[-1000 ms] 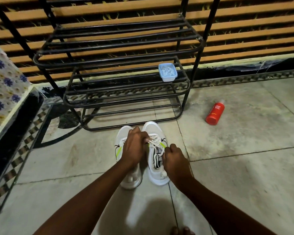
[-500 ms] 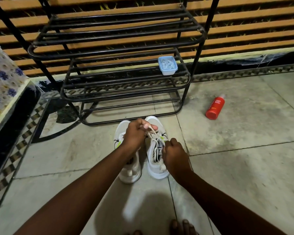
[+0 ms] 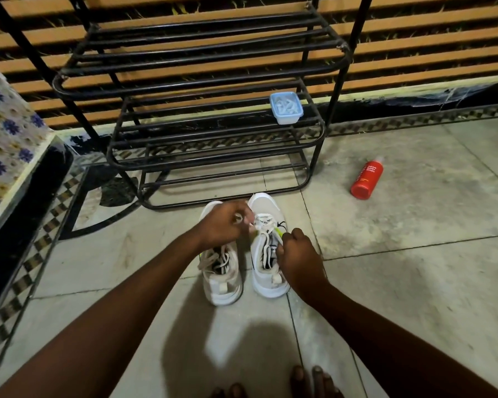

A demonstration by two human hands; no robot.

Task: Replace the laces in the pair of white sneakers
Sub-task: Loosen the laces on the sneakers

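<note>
Tub: a small blue tub (image 3: 286, 111) sits at the right end of the rack's (image 3: 202, 81) middle shelf, lid off; pale bits lie inside, too small for you to tell what.
Bottle: a red bottle (image 3: 366, 180) lies on the floor (image 3: 414, 282), well apart to the right.
Sneakers: both stand side by side, toes just before the rack's bottom bar.
Left hand: your left hand (image 3: 223, 225) is closed on a lace (image 3: 266, 222) above the left sneaker (image 3: 222, 278).
Right hand: your right hand (image 3: 299, 254) pinches the right sneaker (image 3: 266, 271) at its eyelet edge.
Edges: a raised ledge with a flowered cloth (image 3: 3, 139) bounds your left.
Room: bare tiles lie right of the sneakers and toward your toes (image 3: 314, 380).
</note>
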